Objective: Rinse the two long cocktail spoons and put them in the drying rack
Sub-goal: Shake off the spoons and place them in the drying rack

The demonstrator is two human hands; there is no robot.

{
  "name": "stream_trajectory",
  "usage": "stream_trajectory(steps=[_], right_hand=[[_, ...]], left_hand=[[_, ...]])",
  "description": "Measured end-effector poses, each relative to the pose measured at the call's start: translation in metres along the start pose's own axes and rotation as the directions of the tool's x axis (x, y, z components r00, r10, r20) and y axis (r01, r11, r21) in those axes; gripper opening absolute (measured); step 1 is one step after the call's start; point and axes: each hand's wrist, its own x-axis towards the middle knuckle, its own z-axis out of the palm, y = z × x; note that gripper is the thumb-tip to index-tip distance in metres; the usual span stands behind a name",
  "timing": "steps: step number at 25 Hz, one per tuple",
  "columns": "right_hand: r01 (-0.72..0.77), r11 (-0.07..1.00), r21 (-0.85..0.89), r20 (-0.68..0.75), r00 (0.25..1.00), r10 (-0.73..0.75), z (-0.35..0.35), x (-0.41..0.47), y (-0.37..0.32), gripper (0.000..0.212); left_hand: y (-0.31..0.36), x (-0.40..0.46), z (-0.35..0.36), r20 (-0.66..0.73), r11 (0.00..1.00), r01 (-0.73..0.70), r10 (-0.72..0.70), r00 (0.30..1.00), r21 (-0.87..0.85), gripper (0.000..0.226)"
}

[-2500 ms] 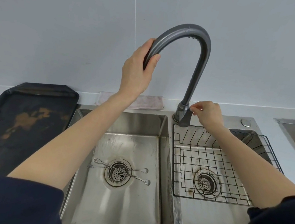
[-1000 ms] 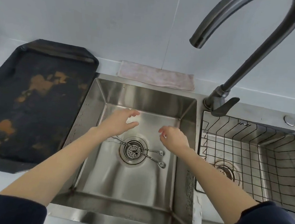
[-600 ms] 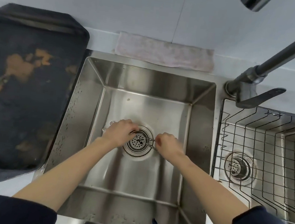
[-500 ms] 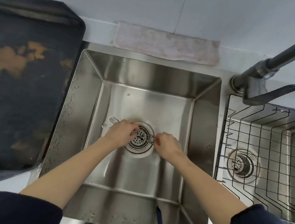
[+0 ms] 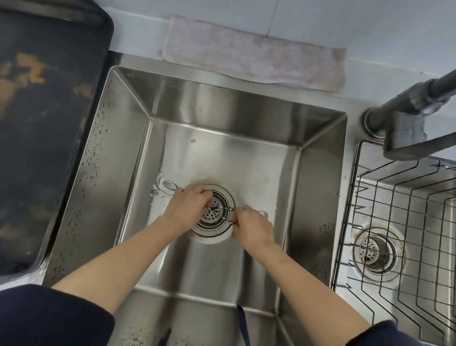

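While both hands pinch the two thin steel cocktail spoons [image 5: 218, 210] lying across the round drain strainer [image 5: 212, 213], the left hand [image 5: 187, 206] and right hand [image 5: 252, 226] risk fumbling: wet, crossed stems could slip. Steel basin walls [image 5: 316, 183] hem them in; upward is open, and the black wire drying rack [image 5: 412, 236] waits right.
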Motion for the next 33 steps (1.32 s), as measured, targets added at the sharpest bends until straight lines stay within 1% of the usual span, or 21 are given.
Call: stream_trajectory(steps=[6,11,16,20,23,27,33], right_hand=[[0.033,0.999,0.028,-0.055,0.998,-0.032,-0.017,-0.017,-0.003,0.028],[0.066,0.997,0.033,-0.136,0.989,-0.061,-0.043,-0.047,-0.009,0.030],[0.114,0.993,0.010,-0.244,0.964,-0.108,-0.070,-0.085,-0.014,0.030],[0.120,0.992,-0.034,-0.340,0.932,-0.124,-0.083,-0.117,-0.010,0.034],[0.122,0.991,-0.052,-0.396,0.909,-0.133,-0.087,-0.138,-0.001,0.034],[0.115,0.989,-0.096,-0.480,0.865,-0.147,-0.087,-0.167,0.022,0.032],[0.085,0.995,-0.056,-0.592,0.799,-0.102,-0.089,-0.198,0.070,0.028]], left_hand=[[0.004,-0.014,-0.020,-0.032,0.998,-0.027,0.029,0.999,0.057,0.026],[0.014,-0.041,-0.051,-0.149,0.997,-0.061,0.068,0.987,0.052,0.024],[0.026,-0.074,-0.080,-0.279,0.992,-0.102,0.120,0.953,0.080,0.023],[0.043,-0.105,-0.095,-0.359,0.985,-0.131,0.162,0.919,0.108,0.025],[0.057,-0.121,-0.100,-0.390,0.983,-0.161,0.184,0.902,0.091,0.024],[0.083,-0.134,-0.104,-0.425,0.970,-0.217,0.244,0.872,0.111,0.022],[0.137,-0.140,-0.098,-0.457,0.959,-0.270,0.279,0.844,0.085,0.022]])
